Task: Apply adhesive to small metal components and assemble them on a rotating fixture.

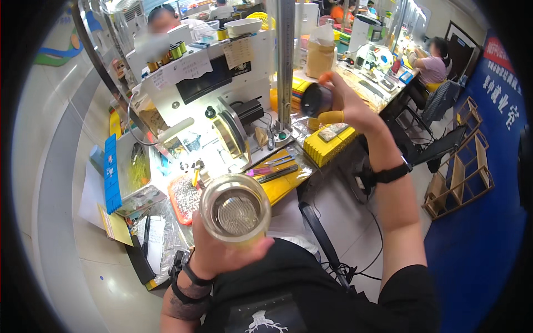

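Observation:
My left hand (pixel 210 252) is wrapped round a clear tea tumbler (pixel 236 215) in front of my body. The tumbler has no lid on it, and a round metal strainer shows inside its mouth. Up and to the right, my right hand (pixel 358 108) grips a dark round lid (pixel 314 100) by its side, well apart from the tumbler. An orange cover sits on one right fingertip, and a yellow one wraps the thumb. Beyond the tumbler stands a white bench machine with a metal wheel (pixel 229 136).
An orange-red tray (pixel 183 198) of small silvery bits lies left of the tumbler. Pens and tools (pixel 275 168) rest on the bench beside a yellow ribbed box (pixel 330 145). A metal post (pixel 285 61) rises behind. Wooden racks (pixel 461 172) stand at right; other people sit farther off.

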`<state>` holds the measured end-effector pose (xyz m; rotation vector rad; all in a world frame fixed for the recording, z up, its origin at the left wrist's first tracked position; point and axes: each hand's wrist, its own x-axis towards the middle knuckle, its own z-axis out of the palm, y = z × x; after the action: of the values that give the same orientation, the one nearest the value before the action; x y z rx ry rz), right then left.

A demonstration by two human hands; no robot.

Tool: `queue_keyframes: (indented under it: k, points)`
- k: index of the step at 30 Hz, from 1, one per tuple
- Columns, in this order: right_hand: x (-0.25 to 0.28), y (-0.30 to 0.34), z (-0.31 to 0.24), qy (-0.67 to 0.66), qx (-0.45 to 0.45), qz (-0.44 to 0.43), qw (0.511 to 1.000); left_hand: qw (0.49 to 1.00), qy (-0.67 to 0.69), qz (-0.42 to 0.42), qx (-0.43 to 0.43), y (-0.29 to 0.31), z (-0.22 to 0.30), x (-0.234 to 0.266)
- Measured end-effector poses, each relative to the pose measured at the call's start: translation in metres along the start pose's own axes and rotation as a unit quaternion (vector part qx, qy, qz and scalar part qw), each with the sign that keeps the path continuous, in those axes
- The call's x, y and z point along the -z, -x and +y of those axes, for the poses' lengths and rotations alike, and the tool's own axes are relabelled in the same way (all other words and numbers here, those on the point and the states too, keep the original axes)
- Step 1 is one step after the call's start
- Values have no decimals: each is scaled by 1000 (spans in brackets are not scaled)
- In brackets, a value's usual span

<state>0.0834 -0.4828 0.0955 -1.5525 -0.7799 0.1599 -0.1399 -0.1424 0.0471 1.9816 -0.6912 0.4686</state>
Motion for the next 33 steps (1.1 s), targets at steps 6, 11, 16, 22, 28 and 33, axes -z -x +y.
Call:
queue_keyframes:
  k: [6,11,16,22,28,33]
  points:
    - [36,-5,133,68,13,352,933,995,87,-54,9,-1,43,30]
    - [52,-3,195,78,33,441,894,976,199,-80,-29,-18,66,38]
    - [44,0,209,190,95,431,877,973,186,-101,-88,-20,77,55]
    - [58,16,201,17,70,449,891,978,136,-64,-141,-36,94,69]
    - [52,13,201,18,89,454,886,956,42,34,-287,-56,94,79]
    - [56,11,200,32,102,463,880,946,8,56,-320,-69,119,99]
